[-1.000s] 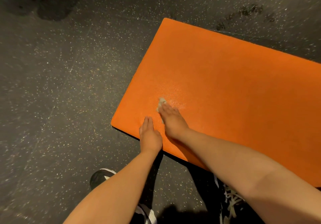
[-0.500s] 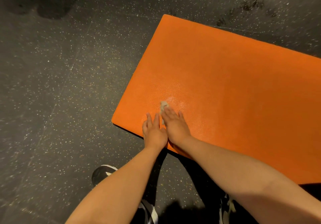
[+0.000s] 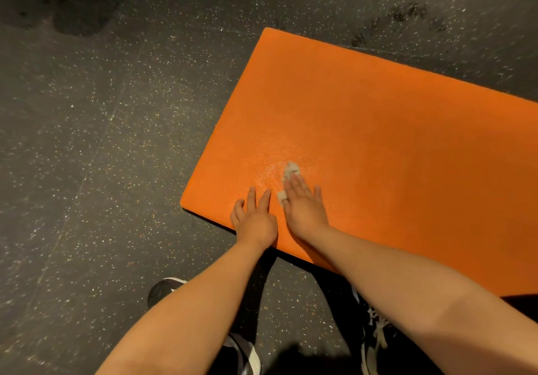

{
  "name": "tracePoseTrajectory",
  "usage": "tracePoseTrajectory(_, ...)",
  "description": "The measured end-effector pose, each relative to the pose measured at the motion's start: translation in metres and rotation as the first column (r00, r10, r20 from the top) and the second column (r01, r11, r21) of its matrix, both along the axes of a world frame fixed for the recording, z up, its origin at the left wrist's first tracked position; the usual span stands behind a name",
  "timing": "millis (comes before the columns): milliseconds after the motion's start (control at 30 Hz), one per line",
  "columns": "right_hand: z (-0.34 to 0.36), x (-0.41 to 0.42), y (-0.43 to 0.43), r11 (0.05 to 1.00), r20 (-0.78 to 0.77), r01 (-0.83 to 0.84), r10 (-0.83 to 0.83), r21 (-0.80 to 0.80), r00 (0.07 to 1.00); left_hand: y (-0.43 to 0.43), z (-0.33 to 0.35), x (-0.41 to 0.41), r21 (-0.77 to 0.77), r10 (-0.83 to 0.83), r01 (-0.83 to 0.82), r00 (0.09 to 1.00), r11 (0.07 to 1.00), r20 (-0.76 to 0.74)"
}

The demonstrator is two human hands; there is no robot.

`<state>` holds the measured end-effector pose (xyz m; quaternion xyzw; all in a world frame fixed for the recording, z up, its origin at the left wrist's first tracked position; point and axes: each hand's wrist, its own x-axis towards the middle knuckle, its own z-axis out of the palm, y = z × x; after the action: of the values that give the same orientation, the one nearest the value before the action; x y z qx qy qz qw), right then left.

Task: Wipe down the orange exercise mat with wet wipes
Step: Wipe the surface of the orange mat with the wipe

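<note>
A plain orange mat is laid on dark grey floor flecked with pale specks; an off-white wipe is seen.

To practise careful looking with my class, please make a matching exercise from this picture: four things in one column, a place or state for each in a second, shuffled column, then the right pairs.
Column A
1. left hand
2. right hand
3. wet wipe
4. orange mat

Column B
a. lies on the speckled dark floor
b. pale, peeking out past the fingertips
c. flat on the mat near its corner, holding nothing
d. presses the wipe down with straight fingers

Pairs: 1-c, 2-d, 3-b, 4-a
</note>
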<state>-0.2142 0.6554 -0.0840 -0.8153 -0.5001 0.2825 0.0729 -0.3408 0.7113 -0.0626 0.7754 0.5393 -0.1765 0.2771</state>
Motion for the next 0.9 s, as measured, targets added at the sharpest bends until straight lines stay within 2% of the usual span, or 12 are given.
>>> tracePoseTrajectory(67,0.002,-0.003,0.0,0.993,-0.031,-0.119,0.119,0.009,0.992,0.0,0.001,0.003,0.04,-0.013,0.012,0.999,0.999,0.032)
tracePoseTrajectory(167,0.002,0.014,-0.003,0.988,-0.032,-0.153,0.154,0.023,0.988,0.0,0.001,0.005,0.067,-0.078,0.073,0.994,0.995,0.075)
tracePoseTrajectory(300,-0.004,0.04,-0.004,0.987,0.072,0.158,-0.155,-0.041,0.985,0.001,-0.001,0.005,0.072,-0.089,0.083,0.993,0.994,0.077)
tracePoseTrajectory(367,-0.005,0.033,0.0,0.975,0.08,0.212,-0.207,-0.058,0.975,0.002,0.0,0.007,0.077,-0.063,0.056,0.994,0.995,0.094)
tracePoseTrajectory(433,-0.003,0.017,0.005,0.987,0.034,0.153,-0.152,-0.048,0.988,0.005,0.001,0.009,0.078,-0.02,0.01,0.992,0.997,0.123)
tracePoseTrajectory(533,-0.002,-0.001,0.012,0.999,-0.022,-0.035,0.034,-0.025,0.999,0.011,0.003,0.013,0.078,0.03,-0.041,0.99,0.996,0.136)
tracePoseTrajectory(633,-0.001,0.012,0.016,0.992,-0.04,-0.127,0.128,0.019,0.991,0.017,0.002,0.013,0.101,0.005,-0.016,0.994,0.995,0.109)
tracePoseTrajectory(700,-0.003,0.028,0.019,0.999,-0.005,-0.048,0.048,0.016,0.999,0.021,0.0,0.011,0.094,-0.018,0.009,0.995,0.995,0.096)
tracePoseTrajectory(800,-0.008,0.042,0.032,0.98,0.063,0.195,-0.193,-0.025,0.979,0.031,-0.002,0.008,0.089,-0.025,0.016,0.994,0.996,0.105)
tracePoseTrajectory(833,-0.009,0.039,0.039,0.973,0.071,0.228,-0.226,-0.026,0.972,0.034,-0.003,0.008,0.102,-0.024,0.012,0.994,0.995,0.111)
tracePoseTrajectory(900,-0.011,0.027,0.052,0.982,0.04,0.186,-0.184,-0.023,0.982,0.041,-0.004,0.008,0.131,0.0,-0.015,0.993,0.991,0.116)
